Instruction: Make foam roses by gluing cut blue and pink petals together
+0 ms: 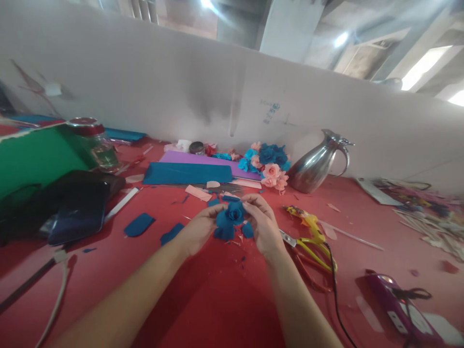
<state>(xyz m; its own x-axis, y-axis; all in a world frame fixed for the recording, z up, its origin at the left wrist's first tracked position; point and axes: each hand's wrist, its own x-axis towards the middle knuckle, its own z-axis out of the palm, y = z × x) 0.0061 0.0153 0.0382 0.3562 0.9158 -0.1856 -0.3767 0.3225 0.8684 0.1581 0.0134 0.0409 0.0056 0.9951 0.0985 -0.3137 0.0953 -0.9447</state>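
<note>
A blue foam flower (231, 220) is held between both of my hands, just above the red table (217, 299). My left hand (200, 231) pinches its left side with closed fingers. My right hand (261, 223) curls round its right side, thumb and fingers pressed on the petals. Loose blue foam petals (139, 224) lie on the table to the left of my hands. A blue foam sheet (187, 173) and a purple sheet (203, 158) lie behind the flower.
A steel jug (316, 165) stands at the back right beside a bunch of finished blue and pink flowers (268, 164). A yellow glue gun (308, 223) and scissors (308, 251) lie right of my hands. A dark tablet (78, 212) and green board (32, 159) sit left. A purple device (397, 302) lies near right.
</note>
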